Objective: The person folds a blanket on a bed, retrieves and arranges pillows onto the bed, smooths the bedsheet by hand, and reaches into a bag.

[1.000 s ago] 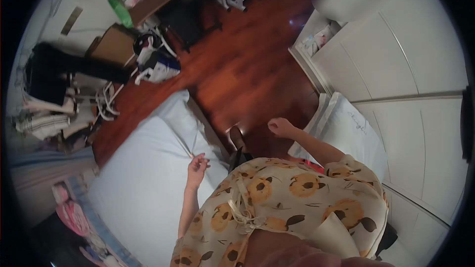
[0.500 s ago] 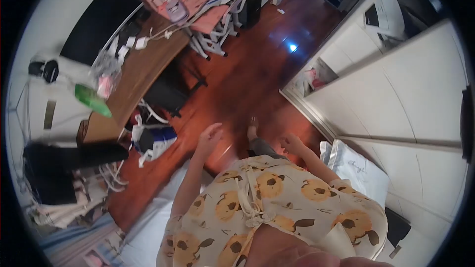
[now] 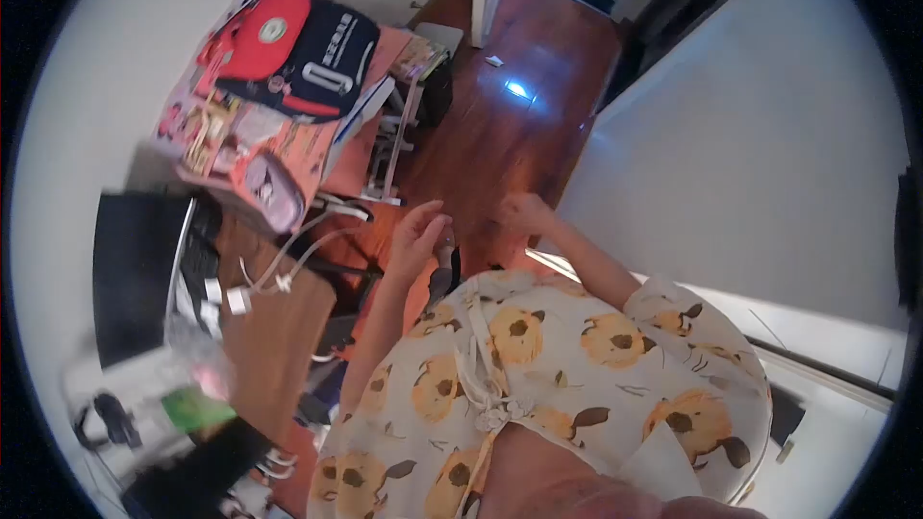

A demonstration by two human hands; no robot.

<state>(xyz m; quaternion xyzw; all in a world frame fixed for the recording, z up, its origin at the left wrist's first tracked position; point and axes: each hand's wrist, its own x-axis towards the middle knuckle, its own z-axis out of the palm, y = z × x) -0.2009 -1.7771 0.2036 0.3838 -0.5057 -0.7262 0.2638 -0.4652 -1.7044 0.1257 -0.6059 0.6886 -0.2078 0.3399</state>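
Observation:
My left hand [image 3: 420, 235] hangs in front of my body over the reddish wooden floor, its fingers loosely bent and apart with nothing in them. To its right, my right hand [image 3: 524, 215] is held out at a similar height; its fingers are blurred, and no object shows in it. Neither hand touches anything that I can see. Nearest to the left hand is a pink-topped desk [image 3: 353, 165]. It carries a red and navy school backpack [image 3: 298, 53] and a lilac pencil case [image 3: 273, 190]. My floral top [image 3: 538, 365] fills the lower middle.
A brown wooden desk [image 3: 279, 312] with a dark monitor [image 3: 139, 274] and white cables stands at left. Large white panels [image 3: 750, 154] line the right side. Ahead, the floor [image 3: 538, 34] leads to a doorway, with a small white scrap [image 3: 494, 61] lying on it.
My view has moved forward and turned, bringing the backpack desk closer and lower. A foot shows further back beneath me. Both hands stay in front of my body, now nearer each other.

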